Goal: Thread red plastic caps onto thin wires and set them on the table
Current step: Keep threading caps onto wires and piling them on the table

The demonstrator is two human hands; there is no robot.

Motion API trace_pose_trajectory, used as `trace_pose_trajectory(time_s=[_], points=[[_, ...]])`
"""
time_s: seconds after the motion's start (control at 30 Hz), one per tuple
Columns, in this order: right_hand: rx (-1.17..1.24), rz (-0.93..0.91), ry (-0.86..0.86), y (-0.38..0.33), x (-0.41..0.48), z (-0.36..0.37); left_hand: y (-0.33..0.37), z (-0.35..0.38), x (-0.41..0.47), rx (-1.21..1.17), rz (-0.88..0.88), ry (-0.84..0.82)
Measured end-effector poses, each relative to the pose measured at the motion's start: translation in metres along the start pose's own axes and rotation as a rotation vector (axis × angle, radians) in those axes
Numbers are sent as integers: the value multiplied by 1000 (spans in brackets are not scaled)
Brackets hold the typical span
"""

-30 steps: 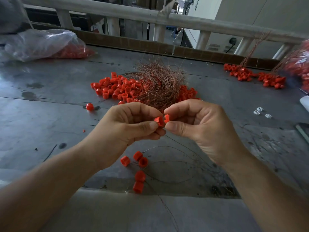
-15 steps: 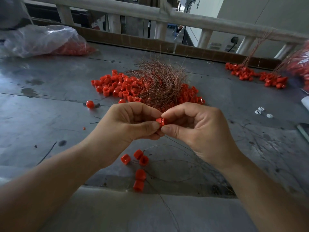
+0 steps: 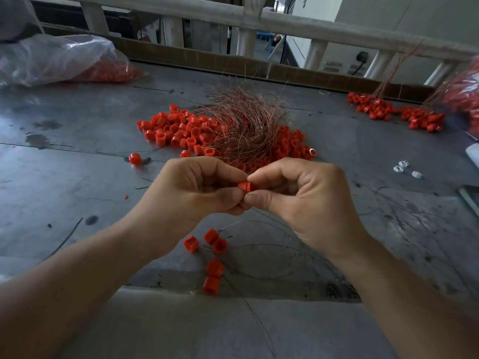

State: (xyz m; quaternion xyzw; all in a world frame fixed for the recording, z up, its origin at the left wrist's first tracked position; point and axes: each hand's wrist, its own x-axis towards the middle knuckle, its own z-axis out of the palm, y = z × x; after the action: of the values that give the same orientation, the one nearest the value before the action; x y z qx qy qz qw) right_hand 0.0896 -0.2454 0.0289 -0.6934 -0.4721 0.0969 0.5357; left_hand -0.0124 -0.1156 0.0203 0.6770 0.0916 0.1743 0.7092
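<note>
Here, my left grip and my right grip meet fingertip to fingertip just nearer me than the wire bundle, and between them they pinch one red cap: both thumbs lie under it, both forefingers curl over it, and the other fingers are folded in. The cap is held in the air, clear of the desk. Whether a wire already runs through it I cannot tell, for my fingers cover most of it. The bundle itself is a bushy tuft of fine copper strands lying on top of a heap of loose caps, which spreads out from under it to the left and the right. Left of the bundle and apart from the heap, a lone cap sits by itself. Nearer me than the bundle, below my hands, five caps lie in a loose group among thin wire loops on the desk. Far right of the bundle, clusters of wired caps lie with their wires rising toward the wooden rail. Three small white pieces lie right of the bundle, and a clear plastic bag holding more red caps is far to its left.
</note>
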Motion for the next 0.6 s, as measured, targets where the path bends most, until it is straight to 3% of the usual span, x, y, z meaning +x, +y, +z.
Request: trace_pose_trajectory(time_s=[0.2, 0.6], points=[[-9, -17, 16, 1, -1, 3, -2, -1, 1, 66, 33, 3], [-68, -165, 16, 2, 1, -2, -1, -4, 1, -56, -31, -82]])
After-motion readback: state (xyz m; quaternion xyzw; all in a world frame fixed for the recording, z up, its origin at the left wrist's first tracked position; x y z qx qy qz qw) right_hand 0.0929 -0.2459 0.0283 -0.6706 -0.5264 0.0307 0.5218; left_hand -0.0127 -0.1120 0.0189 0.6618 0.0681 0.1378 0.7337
